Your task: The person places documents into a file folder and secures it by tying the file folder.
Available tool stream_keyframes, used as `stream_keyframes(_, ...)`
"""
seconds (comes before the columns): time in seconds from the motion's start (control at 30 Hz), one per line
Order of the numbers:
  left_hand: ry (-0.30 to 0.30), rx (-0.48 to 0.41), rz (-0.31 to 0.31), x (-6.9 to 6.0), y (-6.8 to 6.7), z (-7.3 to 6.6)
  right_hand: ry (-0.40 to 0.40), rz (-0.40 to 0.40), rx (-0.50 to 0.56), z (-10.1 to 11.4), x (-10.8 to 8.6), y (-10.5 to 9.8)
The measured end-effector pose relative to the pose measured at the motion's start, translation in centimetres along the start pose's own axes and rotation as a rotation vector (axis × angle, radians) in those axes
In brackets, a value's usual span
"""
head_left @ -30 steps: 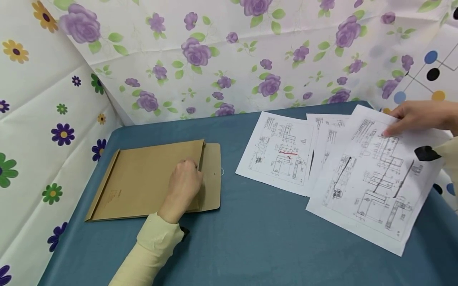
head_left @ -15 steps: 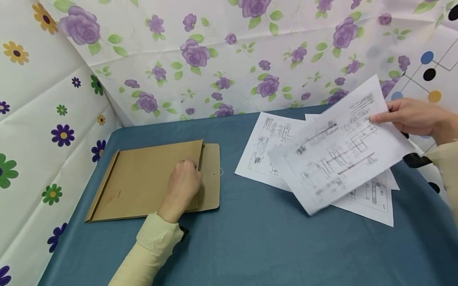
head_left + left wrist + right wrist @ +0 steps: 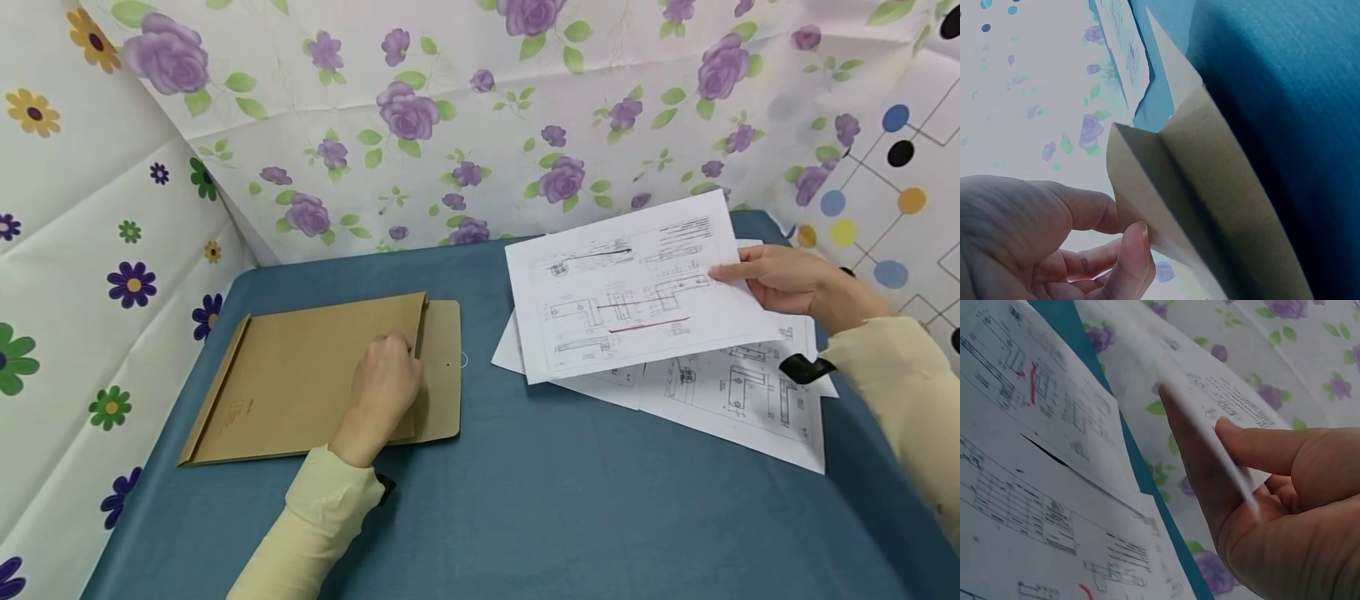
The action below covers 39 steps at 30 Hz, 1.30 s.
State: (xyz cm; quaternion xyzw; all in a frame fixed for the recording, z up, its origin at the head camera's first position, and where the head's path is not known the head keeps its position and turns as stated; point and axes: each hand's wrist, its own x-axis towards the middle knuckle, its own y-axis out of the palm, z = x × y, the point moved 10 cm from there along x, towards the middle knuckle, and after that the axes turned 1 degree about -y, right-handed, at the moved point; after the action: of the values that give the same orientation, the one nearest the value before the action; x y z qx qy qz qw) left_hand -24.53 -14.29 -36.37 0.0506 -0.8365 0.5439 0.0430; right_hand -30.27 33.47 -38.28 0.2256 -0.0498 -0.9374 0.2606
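Note:
A brown kraft paper file folder (image 3: 315,379) lies at the left of the table with its flap (image 3: 442,375) extended to the right. My left hand (image 3: 386,383) pinches the edge of its opening between thumb and fingers; the left wrist view shows the raised brown edge (image 3: 1147,181) standing apart from the other side. My right hand (image 3: 795,279) pinches a printed drawing sheet (image 3: 630,292) by its right side, thumb on top. Raised above the table, the sheet carries pen strokes. Under it, other drawing sheets (image 3: 750,400) lie spread, partly covered.
The blue-covered table (image 3: 585,517) has floral sheeting (image 3: 480,125) along its back and a flowered sheet (image 3: 75,333) on the left. A small white string loop (image 3: 465,360) sticks out beside the folder's flap.
My right hand has lifted the top drawing sheet off the others, turned it sideways and moved it left. The left hand and the folder stay in place.

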Motion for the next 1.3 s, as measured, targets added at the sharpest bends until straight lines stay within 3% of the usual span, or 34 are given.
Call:
stream_keyframes(0.4,-0.021,0.002,0.021,-0.1,0.0,0.0,0.085,-0.161,-0.057,-2.0,2.0,2.6)
stream_keyframes(0.6,-0.016,-0.002,0.026,0.0,0.0,0.1,0.109,-0.173,-0.091,-2.3,3.6,4.8)
stream_keyframes(0.8,-0.012,-0.025,0.050,0.1,0.2,0.3,0.088,-0.158,-0.109,-2.2,5.5,7.5)
stream_keyframes(1.07,-0.003,-0.029,0.030,0.0,0.1,0.2,0.048,-0.156,-0.116,-2.5,7.7,9.9)
stream_keyframes(1.3,-0.015,-0.011,0.026,-0.1,0.0,0.1,-0.005,-0.224,-0.112,-2.7,8.5,10.7)
